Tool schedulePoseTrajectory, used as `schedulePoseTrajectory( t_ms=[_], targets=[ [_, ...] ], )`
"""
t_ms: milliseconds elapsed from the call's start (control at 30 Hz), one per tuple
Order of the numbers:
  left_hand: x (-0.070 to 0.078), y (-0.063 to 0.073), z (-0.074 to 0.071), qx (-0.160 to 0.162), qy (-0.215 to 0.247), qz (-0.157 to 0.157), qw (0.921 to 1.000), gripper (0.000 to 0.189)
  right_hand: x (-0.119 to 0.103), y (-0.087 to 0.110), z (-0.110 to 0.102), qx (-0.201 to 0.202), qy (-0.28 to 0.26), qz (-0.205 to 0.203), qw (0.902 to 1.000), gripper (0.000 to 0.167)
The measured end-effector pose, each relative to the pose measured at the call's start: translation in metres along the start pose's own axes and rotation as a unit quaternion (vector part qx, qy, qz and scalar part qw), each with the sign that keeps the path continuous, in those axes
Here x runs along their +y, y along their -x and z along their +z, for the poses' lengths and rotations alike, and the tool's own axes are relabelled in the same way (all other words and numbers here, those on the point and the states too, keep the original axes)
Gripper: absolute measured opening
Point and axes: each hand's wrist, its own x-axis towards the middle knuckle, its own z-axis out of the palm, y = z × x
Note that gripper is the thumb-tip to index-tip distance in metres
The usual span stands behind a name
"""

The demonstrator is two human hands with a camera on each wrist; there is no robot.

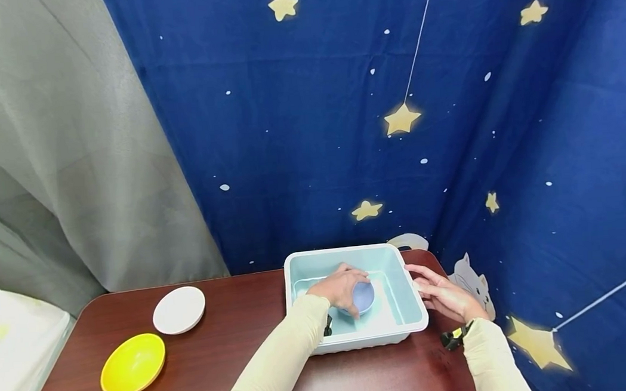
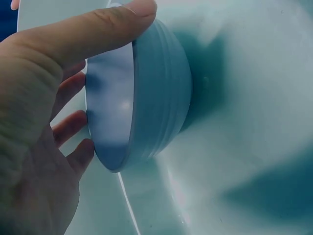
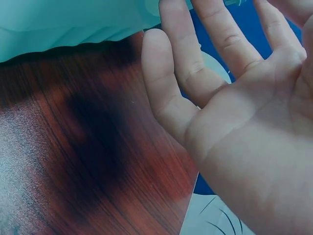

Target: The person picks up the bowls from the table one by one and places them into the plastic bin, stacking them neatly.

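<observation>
A small blue bowl (image 1: 363,298) is inside a pale blue-green plastic basin (image 1: 399,328). My left hand (image 1: 340,288) reaches into the basin and grips this bowl by its rim. In the left wrist view the thumb lies over the near side of the bowl (image 2: 161,93), and the other fingers reach along its far side. At the basin's right wall is my right hand (image 1: 448,295), its fingers loosely extended. The right wrist view shows those fingertips (image 3: 157,44) up against the basin's outer side (image 3: 73,24); firm contact is hard to judge.
On the left of the dark wooden table (image 1: 236,344) are a white bowl (image 1: 179,310) and a yellow bowl (image 1: 133,365). Behind the table hang a grey curtain (image 1: 102,172) and a blue star-patterned curtain (image 1: 298,130). The table's right edge runs close to the right hand.
</observation>
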Motion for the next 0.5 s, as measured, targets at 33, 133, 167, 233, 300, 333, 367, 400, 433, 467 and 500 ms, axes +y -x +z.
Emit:
schedulePoseTrajectory(
  t_ms=[33, 133, 167, 233, 300, 333, 367, 400, 433, 467, 500],
  targets=[
    [-0.0001, -0.0006, 0.0002, 0.000, -0.002, 0.001, 1.0000, 0.091, 0.0001, 0.0005, 0.0004, 0.001, -0.001, 0.001, 1.0000, 0.053],
    [-0.0012, -0.0020, 0.0001, 0.000, -0.005, 0.002, 1.0000, 0.090, -0.0003, 0.0012, 0.0017, 0.007, -0.001, 0.001, 1.0000, 0.054],
    [-0.0014, -0.0017, -0.0006, 0.001, -0.006, 0.002, 1.0000, 0.090, -0.0009, 0.0011, 0.0023, 0.008, 0.000, 0.001, 1.0000, 0.054],
    [-0.0016, -0.0014, -0.0016, 0.004, -0.008, 0.003, 1.0000, 0.089, -0.0016, 0.0012, 0.0034, 0.011, -0.004, 0.002, 0.9999, 0.054],
    [-0.0015, -0.0014, -0.0024, 0.004, -0.011, 0.004, 0.9999, 0.087, -0.0016, 0.0016, 0.0040, 0.015, -0.007, 0.005, 0.9998, 0.054],
    [-0.0010, -0.0012, -0.0029, 0.005, -0.011, 0.005, 0.9999, 0.086, -0.0015, 0.0019, 0.0043, 0.017, -0.008, 0.006, 0.9998, 0.055],
    [-0.0008, -0.0011, -0.0031, 0.006, -0.011, 0.004, 0.9999, 0.085, -0.0013, 0.0020, 0.0048, 0.020, -0.009, 0.008, 0.9997, 0.055],
    [-0.0006, -0.0012, -0.0033, 0.007, -0.012, 0.005, 0.9999, 0.084, -0.0010, 0.0021, 0.0051, 0.022, -0.011, 0.009, 0.9997, 0.055],
    [-0.0003, -0.0011, -0.0037, 0.009, -0.014, 0.006, 0.9998, 0.082, -0.0006, 0.0022, 0.0054, 0.024, -0.011, 0.010, 0.9996, 0.056],
    [-0.0001, -0.0013, -0.0039, 0.012, -0.016, 0.006, 0.9998, 0.080, -0.0004, 0.0023, 0.0057, 0.025, -0.010, 0.011, 0.9996, 0.056],
    [0.0002, -0.0012, -0.0046, 0.017, -0.017, 0.007, 0.9997, 0.077, -0.0002, 0.0023, 0.0060, 0.025, -0.010, 0.011, 0.9996, 0.056]
  ],
)
